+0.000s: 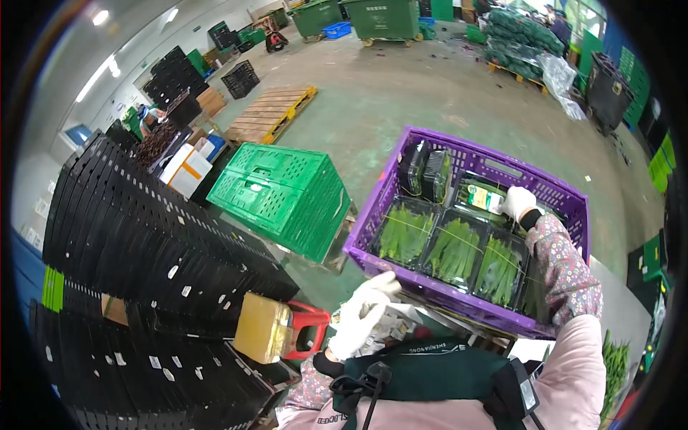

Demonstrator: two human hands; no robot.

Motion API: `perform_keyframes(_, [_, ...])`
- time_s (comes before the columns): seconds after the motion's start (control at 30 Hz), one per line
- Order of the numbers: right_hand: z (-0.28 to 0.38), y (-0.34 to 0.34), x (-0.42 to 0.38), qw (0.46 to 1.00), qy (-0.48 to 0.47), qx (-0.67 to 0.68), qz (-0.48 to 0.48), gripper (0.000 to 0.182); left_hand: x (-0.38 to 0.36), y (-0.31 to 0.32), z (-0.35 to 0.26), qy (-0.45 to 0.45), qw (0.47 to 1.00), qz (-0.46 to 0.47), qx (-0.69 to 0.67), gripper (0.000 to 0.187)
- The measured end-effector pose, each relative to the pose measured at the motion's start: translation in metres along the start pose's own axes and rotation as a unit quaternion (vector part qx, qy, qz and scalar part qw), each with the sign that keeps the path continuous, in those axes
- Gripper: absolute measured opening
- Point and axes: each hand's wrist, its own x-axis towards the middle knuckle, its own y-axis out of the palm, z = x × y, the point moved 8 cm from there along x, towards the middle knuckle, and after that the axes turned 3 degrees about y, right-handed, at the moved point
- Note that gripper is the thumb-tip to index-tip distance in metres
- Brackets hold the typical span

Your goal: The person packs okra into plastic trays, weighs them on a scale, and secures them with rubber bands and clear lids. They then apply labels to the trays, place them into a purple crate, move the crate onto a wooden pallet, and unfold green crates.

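Observation:
A purple plastic crate [469,299] stands before me, filled with clear-topped black trays of long green vegetables [455,251]. My right hand [519,204], in a white glove, reaches into the crate's far right part. Its fingers are closed at the edge of a labelled vegetable tray [484,197]; the fingertips are partly hidden. Two trays [424,172] stand on edge in the far left corner. My left hand [364,315], also white-gloved, is outside the crate near its front left rim, fingers apart and holding nothing.
A green crate [283,193] stands to the left of the purple one. Tall stacks of black crates [158,258] rise at far left, beside a red stool [309,330] and a yellowish box [261,328]. Loose green vegetables [614,369] lie at lower right. A wooden pallet [269,113] lies beyond.

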Motion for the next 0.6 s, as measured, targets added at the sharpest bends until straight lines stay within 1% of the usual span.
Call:
perform_keyframes(0.03, [0.004,-0.004,0.002,1.0,-0.005,0.0,-0.022,0.042,-0.002,-0.002,0.011,-0.073,0.996,0.007,-0.049,0.022])
perform_keyframes(0.07, [0.016,-0.008,0.001,0.993,-0.047,0.022,-0.107,0.04,-0.006,-0.001,0.021,-0.145,0.984,0.014,-0.099,0.024])
perform_keyframes(0.1, [0.047,-0.028,-0.024,0.984,-0.113,0.097,-0.092,0.043,-0.008,-0.007,0.024,-0.154,0.987,-0.038,-0.036,0.021])
perform_keyframes(0.13, [0.084,-0.06,-0.065,0.949,-0.21,0.234,-0.023,0.042,-0.008,-0.006,0.025,-0.154,0.986,-0.043,-0.036,0.021])
perform_keyframes(0.17, [0.112,-0.063,-0.096,0.868,-0.196,0.433,0.146,0.035,-0.006,-0.008,0.026,-0.164,0.984,-0.058,-0.028,0.019])
perform_keyframes(0.2, [0.139,-0.081,-0.131,0.828,-0.227,0.476,0.189,0.029,-0.003,-0.01,0.026,-0.173,0.982,-0.073,-0.019,0.018])
perform_keyframes(0.23, [0.16,-0.089,-0.161,0.786,-0.242,0.512,0.249,0.032,0.0,-0.012,0.022,-0.148,0.982,-0.113,0.011,0.015])
perform_keyframes(0.27, [0.177,-0.084,-0.181,0.764,-0.279,0.519,0.264,0.034,0.003,-0.012,0.02,-0.147,0.982,-0.118,0.014,0.015])
perform_keyframes(0.3, [0.19,-0.091,-0.202,0.79,-0.322,0.464,0.239,0.037,0.005,-0.011,0.019,-0.16,0.98,-0.121,0.008,0.016])
perform_keyframes(0.33, [0.202,-0.091,-0.221,0.782,-0.357,0.456,0.23,0.04,0.007,-0.009,0.018,-0.173,0.977,-0.123,0.0,0.017])
perform_keyframes(0.37, [0.213,-0.089,-0.233,0.799,-0.36,0.422,0.233,0.038,0.01,-0.005,0.012,-0.18,0.972,-0.147,-0.022,0.019])
perform_keyframes(0.4, [0.22,-0.086,-0.24,0.815,-0.36,0.388,0.235,0.035,0.008,-0.004,0.016,-0.181,0.972,-0.146,-0.022,0.019])
perform_keyframes(0.43, [0.224,-0.079,-0.238,0.816,-0.356,0.388,0.237,0.035,0.005,-0.006,0.022,-0.154,0.974,-0.158,-0.05,0.018])
perform_keyframes(0.47, [0.228,-0.071,-0.232,0.813,-0.368,0.402,0.204,0.031,0.002,-0.006,0.027,-0.129,0.974,-0.168,-0.079,0.019])
perform_keyframes(0.5, [0.23,-0.068,-0.23,0.809,-0.376,0.417,0.173,0.027,0.0,-0.009,0.029,-0.129,0.976,-0.168,-0.051,0.021])
perform_keyframes(0.53, [0.227,-0.088,-0.227,0.797,-0.45,0.403,0.026,0.016,-0.002,-0.011,0.03,-0.121,0.977,-0.155,-0.076,0.017])
perform_keyframes(0.57, [0.22,-0.106,-0.218,0.785,-0.491,0.363,-0.106,0.014,-0.004,-0.011,0.023,-0.145,0.975,-0.16,-0.042,0.015])
perform_keyframes(0.6, [0.215,-0.111,-0.202,0.777,-0.522,0.23,-0.266,0.012,-0.006,-0.013,0.014,-0.167,0.972,-0.164,-0.008,0.015])
